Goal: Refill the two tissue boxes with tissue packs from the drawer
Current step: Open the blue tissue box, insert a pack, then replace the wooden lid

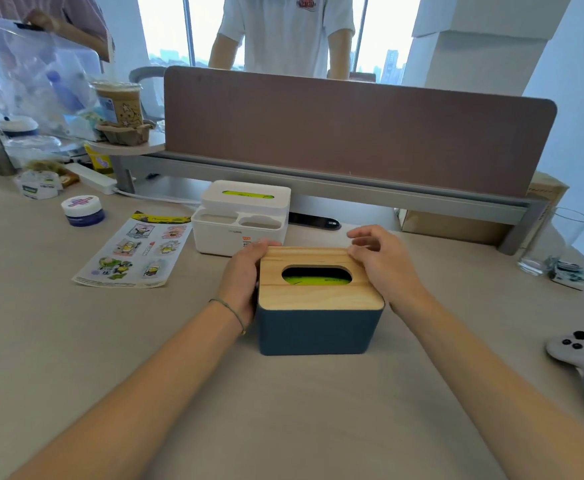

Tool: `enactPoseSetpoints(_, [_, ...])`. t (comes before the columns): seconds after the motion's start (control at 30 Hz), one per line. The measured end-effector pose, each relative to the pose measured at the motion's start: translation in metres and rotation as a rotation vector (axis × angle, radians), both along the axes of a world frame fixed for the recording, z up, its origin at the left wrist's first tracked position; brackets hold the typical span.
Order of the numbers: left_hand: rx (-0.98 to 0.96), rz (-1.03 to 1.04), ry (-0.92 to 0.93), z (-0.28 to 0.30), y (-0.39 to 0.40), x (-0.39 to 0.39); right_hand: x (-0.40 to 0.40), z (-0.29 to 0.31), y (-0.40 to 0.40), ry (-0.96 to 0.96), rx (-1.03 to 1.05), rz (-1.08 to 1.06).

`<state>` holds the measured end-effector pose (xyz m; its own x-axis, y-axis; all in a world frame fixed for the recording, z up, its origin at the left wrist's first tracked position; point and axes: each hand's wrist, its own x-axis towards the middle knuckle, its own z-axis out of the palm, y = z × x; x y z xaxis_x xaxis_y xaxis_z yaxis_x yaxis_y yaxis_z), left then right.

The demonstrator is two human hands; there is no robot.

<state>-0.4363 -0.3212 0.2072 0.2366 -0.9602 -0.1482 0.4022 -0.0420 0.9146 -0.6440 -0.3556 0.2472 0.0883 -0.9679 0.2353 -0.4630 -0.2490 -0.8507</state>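
White tissue box (242, 216) (sticker sheet (134, 249) alongside)

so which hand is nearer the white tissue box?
Left. The left hand grips the blue box's left side, directly in front of the white tissue box. The right hand sits on the lid's right edge, farther off.

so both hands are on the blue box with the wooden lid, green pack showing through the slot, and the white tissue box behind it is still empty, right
Not quite: the white tissue box is not empty. The head view shows green in its top slot too, like the green pack under the wooden lid. The rest holds: left hand and right hand are on the blue box.
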Motion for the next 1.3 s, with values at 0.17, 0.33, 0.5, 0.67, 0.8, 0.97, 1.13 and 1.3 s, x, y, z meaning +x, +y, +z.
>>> enactPoseSetpoints(0.17, [-0.092, 0.058, -0.009, -0.012, 0.004, 0.000, 0.018, 0.012, 0.052, 0.701, -0.381, 0.312])
enactPoseSetpoints(0.33, [-0.125, 0.084, 0.005, -0.012, 0.004, -0.002, 0.034, 0.004, 0.057, 0.784, -0.383, 0.335])
enactPoseSetpoints(0.5, [-0.125, 0.094, 0.001, -0.010, 0.006, -0.005, 0.038, 0.004, 0.059, 0.764, -0.343, 0.304])
enactPoseSetpoints(0.67, [-0.109, 0.099, 0.004, -0.009, 0.006, -0.005, 0.039, 0.012, 0.058, 0.780, -0.302, 0.297])
enactPoseSetpoints(0.8, [-0.120, 0.097, -0.040, -0.010, 0.008, -0.005, 0.034, 0.012, 0.058, 0.799, -0.297, 0.308])
enactPoseSetpoints(0.97, [-0.109, 0.089, -0.021, -0.008, 0.008, -0.005, 0.036, 0.009, 0.059, 0.752, -0.322, 0.310])
enactPoseSetpoints(1.13, [-0.086, 0.076, 0.008, -0.009, 0.010, -0.004, 0.036, 0.010, 0.057, 0.743, -0.295, 0.336])
enactPoseSetpoints(1.3, [-0.083, 0.114, -0.025, -0.007, 0.011, -0.006, 0.037, 0.009, 0.053, 0.746, -0.287, 0.350])
